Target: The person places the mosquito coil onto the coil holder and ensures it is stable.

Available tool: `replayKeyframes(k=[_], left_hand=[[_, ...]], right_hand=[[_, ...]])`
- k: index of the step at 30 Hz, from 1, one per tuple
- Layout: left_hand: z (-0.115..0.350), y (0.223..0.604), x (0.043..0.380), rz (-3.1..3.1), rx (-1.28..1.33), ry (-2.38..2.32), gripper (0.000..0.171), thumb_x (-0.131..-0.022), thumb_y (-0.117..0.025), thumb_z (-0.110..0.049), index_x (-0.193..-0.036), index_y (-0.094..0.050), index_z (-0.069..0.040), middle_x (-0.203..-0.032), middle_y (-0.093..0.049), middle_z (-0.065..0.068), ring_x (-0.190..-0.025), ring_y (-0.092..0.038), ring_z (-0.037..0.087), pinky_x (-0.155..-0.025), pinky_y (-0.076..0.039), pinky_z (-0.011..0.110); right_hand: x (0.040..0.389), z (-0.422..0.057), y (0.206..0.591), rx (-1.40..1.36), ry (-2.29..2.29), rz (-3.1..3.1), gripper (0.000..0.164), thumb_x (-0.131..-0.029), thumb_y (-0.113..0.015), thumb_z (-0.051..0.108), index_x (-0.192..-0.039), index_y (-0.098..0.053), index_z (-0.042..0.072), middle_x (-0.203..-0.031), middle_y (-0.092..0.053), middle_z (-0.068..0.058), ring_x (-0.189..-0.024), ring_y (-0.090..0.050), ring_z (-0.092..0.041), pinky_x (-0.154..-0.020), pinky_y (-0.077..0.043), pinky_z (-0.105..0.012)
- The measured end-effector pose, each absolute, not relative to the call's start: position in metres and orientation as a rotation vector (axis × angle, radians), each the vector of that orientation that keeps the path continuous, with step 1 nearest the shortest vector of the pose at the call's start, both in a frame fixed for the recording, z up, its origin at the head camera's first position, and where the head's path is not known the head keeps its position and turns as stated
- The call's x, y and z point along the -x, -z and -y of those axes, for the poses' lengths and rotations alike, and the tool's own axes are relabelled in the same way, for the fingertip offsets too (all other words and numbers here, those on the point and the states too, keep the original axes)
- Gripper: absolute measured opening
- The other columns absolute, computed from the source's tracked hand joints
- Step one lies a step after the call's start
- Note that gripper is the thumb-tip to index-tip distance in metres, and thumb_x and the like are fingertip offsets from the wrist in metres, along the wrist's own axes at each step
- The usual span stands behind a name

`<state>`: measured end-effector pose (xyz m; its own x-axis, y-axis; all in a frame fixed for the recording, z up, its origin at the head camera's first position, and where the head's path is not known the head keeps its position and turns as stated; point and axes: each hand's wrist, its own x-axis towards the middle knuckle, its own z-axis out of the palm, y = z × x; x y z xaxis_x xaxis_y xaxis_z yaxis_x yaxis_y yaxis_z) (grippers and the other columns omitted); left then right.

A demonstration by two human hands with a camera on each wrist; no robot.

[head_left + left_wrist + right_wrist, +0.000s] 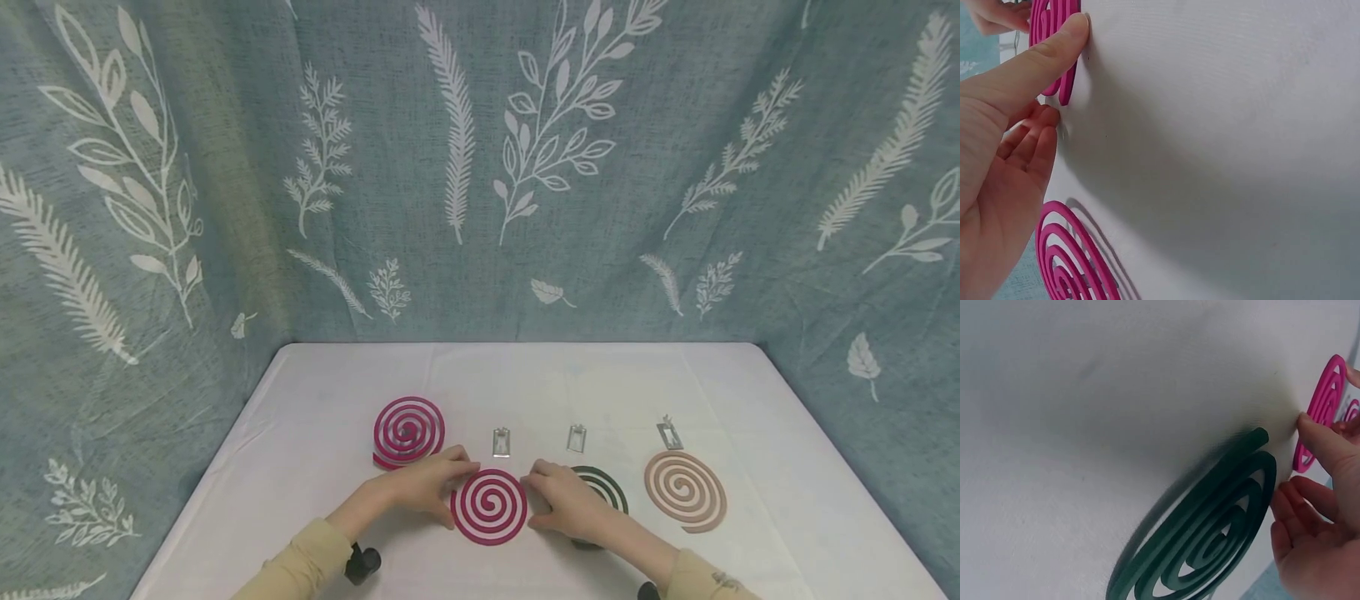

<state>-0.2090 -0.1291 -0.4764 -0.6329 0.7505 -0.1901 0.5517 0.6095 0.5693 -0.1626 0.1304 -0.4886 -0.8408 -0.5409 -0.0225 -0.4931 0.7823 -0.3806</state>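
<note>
A pink spiral mosquito coil (pixel 489 516) lies at the front middle of the white table between both hands. My left hand (pixel 429 485) is at its left side, index fingertip at the upper rim and thumb lower down. In the left wrist view, the thumb (pixel 1047 56) overlaps the coil's edge. On the opposite side is my right hand (pixel 566 500), its thumb and index fingertips spread apart along the right rim. A green coil (pixel 1241 519) sits below the right hand, partly covered by it in the head view.
A second pink coil (pixel 408 408) sits behind the left hand, with a shadow beside it. A tan coil (pixel 685 492) lies at the right. Small metal stands (pixel 501 455) are lined up behind the coils. Patterned blue curtain (pixel 465 283) surrounds the table (pixel 525 375).
</note>
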Motion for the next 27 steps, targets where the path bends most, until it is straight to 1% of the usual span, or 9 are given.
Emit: replayKeyframes(k=[7,13,16,20,24,27], left_hand=[[0.132,0.488,0.21,-2.455,-1.03,-0.716,0.07,-0.069,-0.083,-0.024,-0.131,-0.056,-0.006,-0.106,-0.047,-0.008,-0.095,-0.045,0.004,-0.089,-0.046,0.022],[0.136,0.495,0.209,-2.459,-1.021,-0.808,0.064,-0.07,-0.083,-0.025,-0.127,-0.059,-0.009,-0.105,-0.048,-0.008,-0.1,-0.047,0.006,-0.094,-0.046,0.027],[0.137,0.496,0.207,-2.46,-1.019,-0.849,0.061,-0.07,-0.083,-0.026,-0.125,-0.061,-0.01,-0.105,-0.049,-0.007,-0.102,-0.048,0.008,-0.097,-0.045,0.029],[0.138,0.498,0.205,-2.459,-1.02,-0.896,0.06,-0.07,-0.083,-0.028,-0.123,-0.062,-0.011,-0.105,-0.05,-0.007,-0.103,-0.049,0.009,-0.098,-0.045,0.03],[0.139,0.499,0.205,-2.46,-1.031,-0.931,0.059,-0.07,-0.083,-0.031,-0.122,-0.062,-0.011,-0.105,-0.05,-0.007,-0.102,-0.048,0.009,-0.098,-0.045,0.031],[0.139,0.5,0.205,-2.463,-1.03,-0.954,0.059,-0.069,-0.083,-0.032,-0.121,-0.063,-0.011,-0.105,-0.051,-0.007,-0.102,-0.049,0.009,-0.097,-0.045,0.032]], right_hand=[[0.163,-0.13,0.494,0.839,0.61,-2.861,0.045,-0.075,-0.079,0.03,-0.112,-0.067,0.007,-0.095,-0.059,0.004,-0.079,-0.047,-0.003,-0.068,-0.045,-0.02],[0.164,-0.129,0.496,0.811,0.702,-2.847,0.045,-0.074,-0.079,0.027,-0.112,-0.067,0.006,-0.093,-0.058,0.003,-0.076,-0.044,-0.002,-0.065,-0.042,-0.018],[0.164,-0.129,0.497,0.802,0.764,-2.824,0.045,-0.074,-0.079,0.024,-0.112,-0.067,0.005,-0.094,-0.058,0.002,-0.08,-0.049,-0.005,-0.069,-0.045,-0.019],[0.165,-0.128,0.499,0.787,0.819,-2.8,0.045,-0.073,-0.08,0.021,-0.112,-0.066,0.005,-0.095,-0.058,0.003,-0.088,-0.054,-0.01,-0.077,-0.05,-0.025],[0.166,-0.128,0.501,0.76,0.879,-2.777,0.045,-0.072,-0.08,0.019,-0.112,-0.066,0.006,-0.097,-0.058,0.003,-0.094,-0.056,-0.013,-0.086,-0.051,-0.031],[0.167,-0.129,0.502,0.755,0.951,-2.745,0.045,-0.072,-0.079,0.017,-0.113,-0.065,0.005,-0.099,-0.059,0.002,-0.096,-0.057,-0.016,-0.089,-0.051,-0.034]])
